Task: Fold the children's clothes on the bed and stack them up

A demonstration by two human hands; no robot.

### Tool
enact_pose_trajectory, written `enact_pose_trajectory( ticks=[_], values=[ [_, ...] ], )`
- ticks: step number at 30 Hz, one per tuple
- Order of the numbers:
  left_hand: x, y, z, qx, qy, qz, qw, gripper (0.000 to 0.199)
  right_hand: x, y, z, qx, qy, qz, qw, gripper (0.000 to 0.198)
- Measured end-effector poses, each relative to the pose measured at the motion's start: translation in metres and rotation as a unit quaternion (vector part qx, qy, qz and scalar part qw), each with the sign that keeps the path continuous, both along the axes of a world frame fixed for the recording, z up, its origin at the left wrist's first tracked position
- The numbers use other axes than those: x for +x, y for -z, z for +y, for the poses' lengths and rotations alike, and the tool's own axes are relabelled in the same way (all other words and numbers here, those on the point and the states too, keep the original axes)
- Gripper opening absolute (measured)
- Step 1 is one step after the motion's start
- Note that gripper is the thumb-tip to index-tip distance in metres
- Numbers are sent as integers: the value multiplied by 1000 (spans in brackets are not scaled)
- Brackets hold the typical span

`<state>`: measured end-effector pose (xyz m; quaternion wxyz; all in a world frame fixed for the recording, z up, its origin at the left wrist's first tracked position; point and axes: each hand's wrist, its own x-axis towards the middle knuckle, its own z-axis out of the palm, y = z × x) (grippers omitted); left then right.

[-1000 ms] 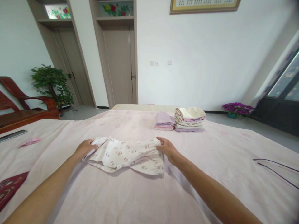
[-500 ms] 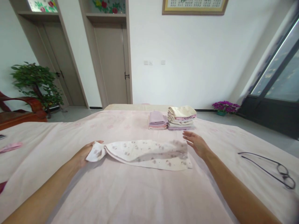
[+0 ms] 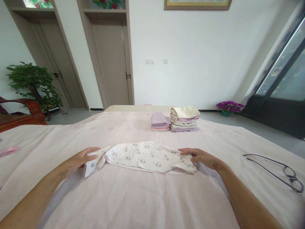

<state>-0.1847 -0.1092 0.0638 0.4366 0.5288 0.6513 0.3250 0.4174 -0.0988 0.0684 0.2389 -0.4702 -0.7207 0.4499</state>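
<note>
A white garment [image 3: 143, 156] with small brownish prints lies lengthwise across the bed in front of me, its exact kind unclear. My left hand [image 3: 86, 156] grips its narrower left end between thumb and fingers, lifting that end a little. At the other end, my right hand [image 3: 195, 157] has its fingers over the bunched right edge and pinches it; the thumb is mostly hidden. Slight creases run along the garment, and a lower layer shows beneath its near edge.
Beyond the garment, a short stack of folded lilac and pink clothes [image 3: 160, 122] stands beside a taller stack of folded clothes [image 3: 184, 119]. Black-framed glasses [image 3: 289, 173] lie at the right on the pink bedspread [image 3: 147, 200]. A pink item [image 3: 9, 150] is at the far left.
My right hand has come down from above the bed onto the garment's right end and taken hold of it. The upper layer now lies over the shaded inner side.
</note>
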Motion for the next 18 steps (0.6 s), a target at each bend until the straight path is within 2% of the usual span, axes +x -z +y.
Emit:
enact_pose_trajectory(
  ticks=[2, 4, 7, 9, 12, 15, 18],
  values=[
    [4, 2, -6, 31, 24, 66, 997, 65, 0, -3, -2, -9, 1, 4, 1000, 44],
    [8, 8, -9, 64, 4, 120, 991, 55, -1, -6, -3, -10, -6, -2, 1000, 44],
    [10, 19, -8, 75, -43, 174, 981, 43, -4, -3, -1, 16, -9, -25, 1000, 44],
    [5, 23, -5, 80, -70, 201, 974, 40, -7, 5, 1, 29, 19, -13, 999, 40],
    [-8, 19, 1, 106, -105, 237, 960, 37, -13, 20, 5, 17, 101, 66, 993, 44],
    [-22, 6, 5, 126, -126, 213, 960, 37, -19, 24, 9, 8, 193, 188, 963, 50],
    [-31, -10, 6, 108, -144, 86, 980, 40, -20, 16, 14, -6, 246, 286, 926, 46]
  ],
)
